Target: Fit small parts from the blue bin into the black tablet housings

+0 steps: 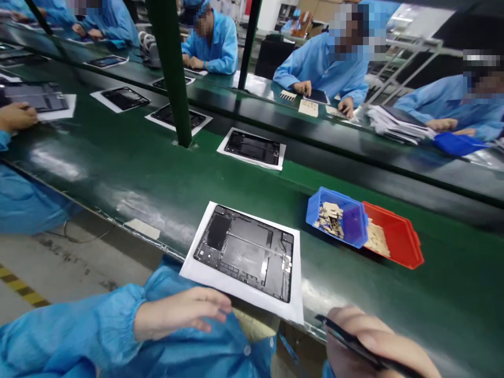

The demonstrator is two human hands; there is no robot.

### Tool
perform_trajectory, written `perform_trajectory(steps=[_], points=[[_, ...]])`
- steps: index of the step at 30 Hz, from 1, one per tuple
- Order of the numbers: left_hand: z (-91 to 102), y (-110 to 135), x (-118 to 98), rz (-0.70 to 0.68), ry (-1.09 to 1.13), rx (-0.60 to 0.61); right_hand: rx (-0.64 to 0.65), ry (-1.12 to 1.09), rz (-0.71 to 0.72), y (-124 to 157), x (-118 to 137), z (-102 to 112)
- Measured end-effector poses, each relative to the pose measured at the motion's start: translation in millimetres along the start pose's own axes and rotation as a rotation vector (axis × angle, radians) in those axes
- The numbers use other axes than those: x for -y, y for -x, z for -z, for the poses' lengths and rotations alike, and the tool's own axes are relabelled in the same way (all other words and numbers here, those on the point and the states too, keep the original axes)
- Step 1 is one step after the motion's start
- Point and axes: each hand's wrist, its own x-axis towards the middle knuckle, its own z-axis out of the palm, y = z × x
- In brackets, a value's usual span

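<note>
A tablet's black open housing (246,252) lies on a white sheet (205,281) at the near edge of the green bench, its inner side up. Just in front of the sheet's near edge, my left hand (185,312) hovers with fingers stretched and slightly apart, holding nothing. At the lower right, my right hand (378,341) is closed around black tweezers (350,341), whose tip points left towards the sheet's corner. Neither hand touches the housing. Part of my right hand is cut off by the frame's bottom.
Right of the housing, a blue bin (354,226) with small pale and dark pieces overlaps a red bin (405,244) with pale pieces. Another housing (254,148) lies farther back. A green post (171,73) rises from the bench. A co-worker's hand (18,116) is at left; several people sit opposite.
</note>
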Motion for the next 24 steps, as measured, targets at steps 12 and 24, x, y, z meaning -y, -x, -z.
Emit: perform_trajectory(steps=[12, 24], points=[[103.7, -133.5, -131.9, -0.971, -1.638, -0.271, -0.23, -0.075, -0.444, -52.8, -155.0, -113.5], [120.7, -129.3, -136.7, -1.088, -1.428, -0.108, -0.282, 0.041, -0.588, -49.8, -174.1, -107.3]])
